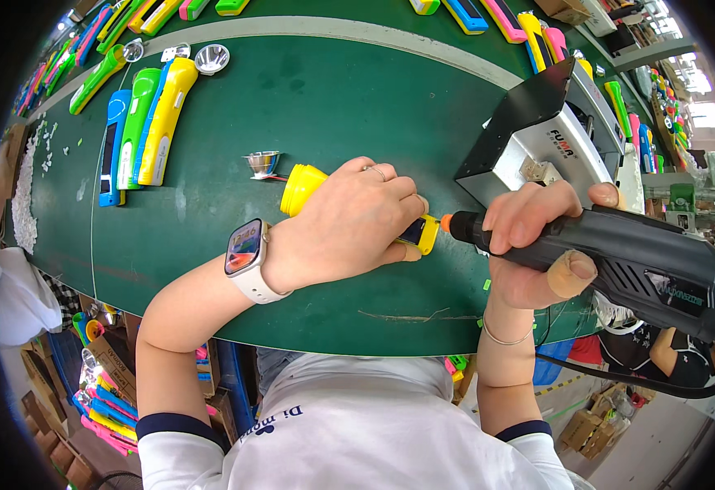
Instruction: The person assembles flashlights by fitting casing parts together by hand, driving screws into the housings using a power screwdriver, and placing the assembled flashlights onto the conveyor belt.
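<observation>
My left hand (pixel 343 219) is wrapped over a yellow flashlight (pixel 302 188) lying on the green table, its wide round end showing on the left and its narrow end on the right. A silver reflector cup (pixel 264 165) rests just past the wide end, with red wire running to the flashlight. In my right hand (pixel 529 233) is a black electric screwdriver (pixel 631 265), held level. Its orange-collared tip points left at the flashlight's narrow end; whether the two touch I cannot tell. My fingers hide the middle of the flashlight.
A metal box with a black plate (pixel 529 135) stands at the right, close to the screwdriver. Blue, green and yellow flashlights (pixel 155 122) lie at the left with loose reflectors. More flashlights line the raised far edge (pixel 308 28). A black cable (pixel 643 382) hangs right; a person sits beyond.
</observation>
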Tool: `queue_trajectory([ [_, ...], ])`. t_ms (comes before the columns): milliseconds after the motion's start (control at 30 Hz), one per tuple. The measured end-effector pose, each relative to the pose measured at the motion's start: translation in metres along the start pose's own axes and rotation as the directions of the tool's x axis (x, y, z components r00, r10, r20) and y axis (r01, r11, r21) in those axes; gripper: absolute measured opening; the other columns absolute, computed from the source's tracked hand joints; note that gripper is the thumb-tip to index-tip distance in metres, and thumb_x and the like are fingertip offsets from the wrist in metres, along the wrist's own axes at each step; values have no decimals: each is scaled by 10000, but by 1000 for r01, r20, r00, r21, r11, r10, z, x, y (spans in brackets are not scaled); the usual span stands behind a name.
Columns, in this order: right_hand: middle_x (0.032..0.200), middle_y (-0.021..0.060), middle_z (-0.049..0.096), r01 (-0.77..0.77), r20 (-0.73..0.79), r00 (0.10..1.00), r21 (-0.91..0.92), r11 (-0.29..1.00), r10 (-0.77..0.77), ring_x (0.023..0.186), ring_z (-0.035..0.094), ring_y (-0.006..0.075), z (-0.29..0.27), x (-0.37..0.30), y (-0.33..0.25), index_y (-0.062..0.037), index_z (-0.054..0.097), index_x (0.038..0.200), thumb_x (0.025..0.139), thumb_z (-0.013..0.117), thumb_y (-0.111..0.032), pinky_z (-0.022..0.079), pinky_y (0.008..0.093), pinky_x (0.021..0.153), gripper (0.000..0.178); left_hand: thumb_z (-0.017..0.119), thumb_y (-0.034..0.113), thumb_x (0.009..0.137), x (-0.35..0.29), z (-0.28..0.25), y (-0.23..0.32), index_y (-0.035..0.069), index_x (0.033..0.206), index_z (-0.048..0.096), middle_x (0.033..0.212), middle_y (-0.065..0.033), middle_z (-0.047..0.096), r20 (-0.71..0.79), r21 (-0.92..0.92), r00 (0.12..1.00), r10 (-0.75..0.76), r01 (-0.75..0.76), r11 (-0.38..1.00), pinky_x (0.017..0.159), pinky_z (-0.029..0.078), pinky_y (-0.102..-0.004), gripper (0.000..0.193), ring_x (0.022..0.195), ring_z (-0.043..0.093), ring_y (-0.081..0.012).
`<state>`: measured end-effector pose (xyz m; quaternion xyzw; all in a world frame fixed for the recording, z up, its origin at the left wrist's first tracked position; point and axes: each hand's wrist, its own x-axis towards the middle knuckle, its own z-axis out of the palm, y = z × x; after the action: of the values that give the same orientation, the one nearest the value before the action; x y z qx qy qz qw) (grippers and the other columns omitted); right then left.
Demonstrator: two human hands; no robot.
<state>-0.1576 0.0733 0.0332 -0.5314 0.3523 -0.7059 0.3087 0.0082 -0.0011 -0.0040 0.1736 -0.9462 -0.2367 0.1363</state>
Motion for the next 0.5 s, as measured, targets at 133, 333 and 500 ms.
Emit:
queue_trajectory([
  [133, 654, 48, 493, -68, 38, 997, 24, 997, 68, 475, 486, 170, -1, -5, 5, -120, 361, 1249, 840, 626, -470, 439, 323, 495, 600, 759, 281, 667, -1, -1, 3, 70, 975, 633, 884, -60, 587, 21, -18, 1000, -5, 6, 1000, 836, 421, -358, 394, 892, 562, -245],
  [333, 646, 42, 500, -101, 122, 987, -8, 995, 101, 492, 508, 178, -2, -1, 7, -130, 374, 1240, 815, 666, -462, 447, 331, 504, 613, 763, 267, 659, 1, 0, 1, 88, 1011, 619, 890, -51, 579, 0, 14, 1000, 14, -14, 1000, 813, 424, -361, 420, 902, 559, -236],
  [500, 696, 55, 512, 228, 66, 971, 43, 973, -231, 508, 490, 162, -26, 8, -23, -133, 348, 1281, 843, 624, -476, 429, 328, 508, 621, 771, 245, 648, -7, -13, 2, 99, 1096, 585, 934, -31, 578, 36, 170, 999, 23, -28, 985, 804, 434, -354, 506, 883, 567, -223],
])
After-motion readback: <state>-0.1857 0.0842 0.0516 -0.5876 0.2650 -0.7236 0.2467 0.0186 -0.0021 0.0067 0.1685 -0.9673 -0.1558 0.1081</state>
